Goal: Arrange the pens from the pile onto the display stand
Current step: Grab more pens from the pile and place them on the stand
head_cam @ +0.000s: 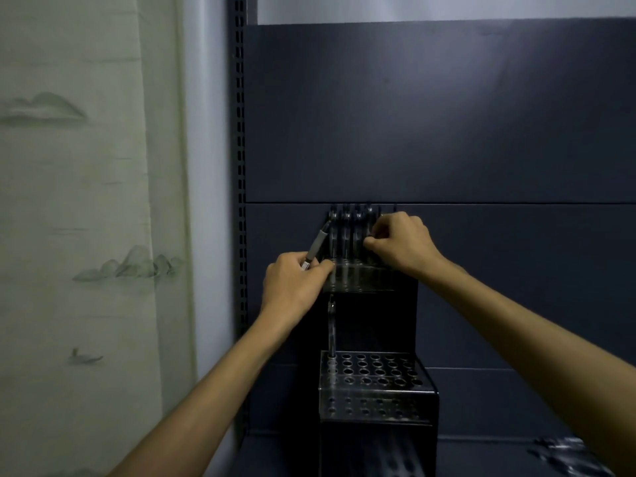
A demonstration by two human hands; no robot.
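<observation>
Pale curtain (pixel 79 201) with misty hills, dark slotted upright (pixel 240 166), dark back panel (pixel 430 111)

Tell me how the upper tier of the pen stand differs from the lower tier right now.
The upper tier holds a row of several pens along its back; the lower tier holds just one, in its back left corner. Both hands work at the upper tier; none touches the lower tier. Both are clear perforated trays on the same black stand.

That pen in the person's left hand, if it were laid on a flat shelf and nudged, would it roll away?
Probably yes: the pen looks slim and round, so it would likely roll. It seems stiff, staying straight though held only at its lower end by the left hand. It is probably light, since the fingers pinch it loosely.
</observation>
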